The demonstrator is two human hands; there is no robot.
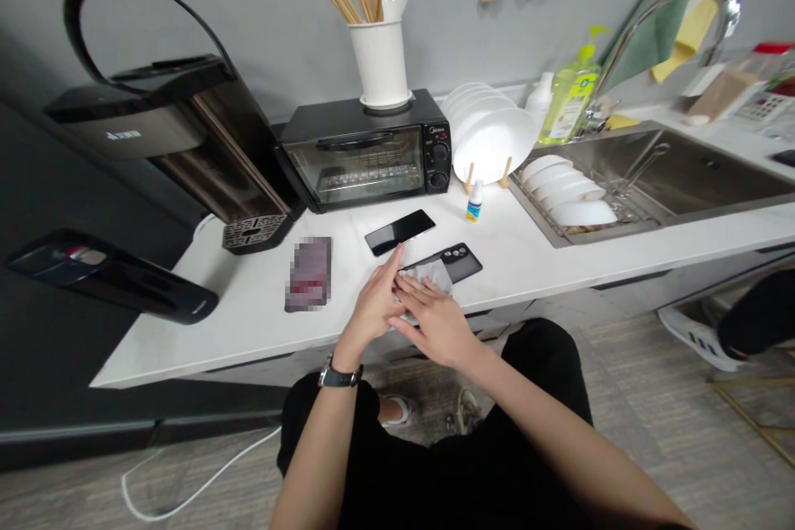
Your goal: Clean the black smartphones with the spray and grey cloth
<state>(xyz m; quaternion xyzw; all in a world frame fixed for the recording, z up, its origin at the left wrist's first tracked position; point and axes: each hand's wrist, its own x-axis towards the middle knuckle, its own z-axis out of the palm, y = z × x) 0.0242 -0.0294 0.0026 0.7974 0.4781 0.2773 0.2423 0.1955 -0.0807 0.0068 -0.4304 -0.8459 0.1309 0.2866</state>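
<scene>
A pale grey cloth (438, 273) is bunched between my two hands, just above the front of the white counter (242, 339). My left hand (373, 302) supports its left side; its index finger points forward and its other fingers are partly hidden. Across the cloth lies my right hand (435, 319), fingers fairly straight and pressing it toward the left, thumb apart. Behind the cloth, partly covered, is a black phone case (463, 262) with camera cutouts. A black phone (401, 232) lies flat farther back. To its right stands a small white spray bottle (474, 203) with a blue-yellow label.
A blurred-out flat item (309, 273) lies left of my hands. Beyond are a dark bottle (118, 277), a drink dispenser (192, 141) and a toaster oven (366, 157). White plates (493, 141) and a sink (689, 174) are at right. Another person's shoe (699, 339) shows below.
</scene>
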